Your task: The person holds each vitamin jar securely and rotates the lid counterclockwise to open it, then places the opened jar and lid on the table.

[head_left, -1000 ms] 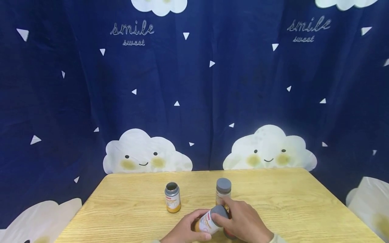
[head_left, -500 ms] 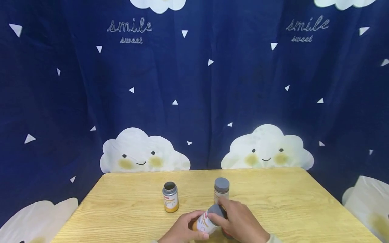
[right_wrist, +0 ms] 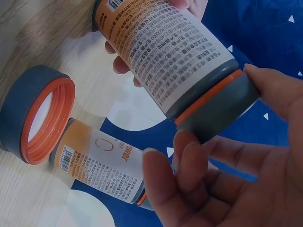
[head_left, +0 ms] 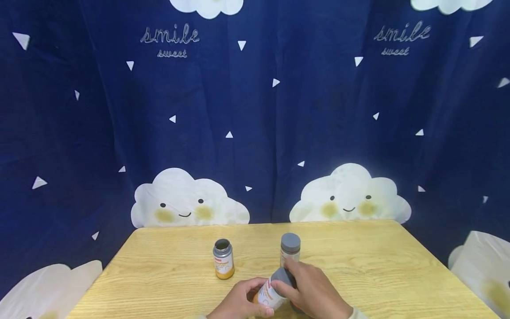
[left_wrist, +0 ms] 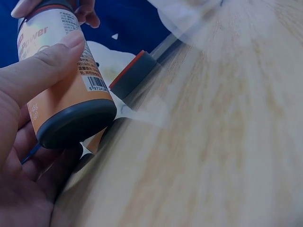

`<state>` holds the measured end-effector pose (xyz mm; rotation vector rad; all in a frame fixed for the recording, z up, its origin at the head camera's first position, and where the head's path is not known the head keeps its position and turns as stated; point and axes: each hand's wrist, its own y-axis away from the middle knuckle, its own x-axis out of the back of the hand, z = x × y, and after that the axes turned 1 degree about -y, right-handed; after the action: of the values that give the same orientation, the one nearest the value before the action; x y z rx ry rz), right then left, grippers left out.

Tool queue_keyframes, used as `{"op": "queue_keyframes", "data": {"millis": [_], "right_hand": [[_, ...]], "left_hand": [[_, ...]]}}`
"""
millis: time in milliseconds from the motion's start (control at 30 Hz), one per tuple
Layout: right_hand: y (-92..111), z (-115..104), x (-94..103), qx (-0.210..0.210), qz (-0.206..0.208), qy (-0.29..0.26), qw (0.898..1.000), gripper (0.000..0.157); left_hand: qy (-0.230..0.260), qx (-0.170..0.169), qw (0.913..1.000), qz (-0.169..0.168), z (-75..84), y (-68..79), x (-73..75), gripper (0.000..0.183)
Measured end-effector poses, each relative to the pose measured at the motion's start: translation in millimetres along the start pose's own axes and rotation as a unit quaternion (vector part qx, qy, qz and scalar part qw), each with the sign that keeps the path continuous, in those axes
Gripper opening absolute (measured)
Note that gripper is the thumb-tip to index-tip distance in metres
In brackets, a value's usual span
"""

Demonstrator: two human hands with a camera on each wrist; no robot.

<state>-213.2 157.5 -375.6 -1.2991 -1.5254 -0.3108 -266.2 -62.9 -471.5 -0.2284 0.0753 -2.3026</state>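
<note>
My left hand [head_left: 241, 299] grips a tilted pill bottle [head_left: 270, 294] with a white-and-orange label. Its dark base [left_wrist: 78, 124] points toward the left wrist camera. On its upper end sits a grey cap [right_wrist: 220, 109] with an orange rim line, pinched between the thumb and fingers of my right hand [head_left: 318, 292]. Behind that hand stands a similar capped bottle [head_left: 290, 243], its lower part hidden in the head view. A loose grey cap [right_wrist: 35, 118] with an orange threaded inside rests on its edge on the table, mostly hidden by the right hand from above.
An uncapped bottle [head_left: 224, 263] stands upright on the wooden table [head_left: 159, 274], left of both hands. A dark blue curtain [head_left: 255, 110] with clouds and triangles hangs behind the table's far edge.
The head view has shifted slightly, so the scene sits a little farther left. Both hands stay on the tilted bottle and its cap, with only slight movement of the right fingers.
</note>
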Motion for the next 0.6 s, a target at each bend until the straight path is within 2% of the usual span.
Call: {"op": "queue_keyframes", "data": {"millis": [267, 500, 600], "right_hand": [[-0.4, 0.5, 1.4, 0.024, 0.017, 0.0, 1.0, 0.031], [0.1, 1.7, 3.7, 0.003, -0.02, -0.023, 1.0, 0.033], [1.7, 1.4, 3.2, 0.006, -0.021, -0.027, 0.999, 0.033]], "left_hand": [[-0.006, 0.0, 1.0, 0.0, 3.5, -2.3, 1.2, 0.053], [0.003, 0.017, 0.9998, 0.003, 3.7, -0.6, -0.8, 0.053], [0.008, 0.023, 0.9997, 0.005, 2.9, 0.8, -2.1, 0.052]]}}
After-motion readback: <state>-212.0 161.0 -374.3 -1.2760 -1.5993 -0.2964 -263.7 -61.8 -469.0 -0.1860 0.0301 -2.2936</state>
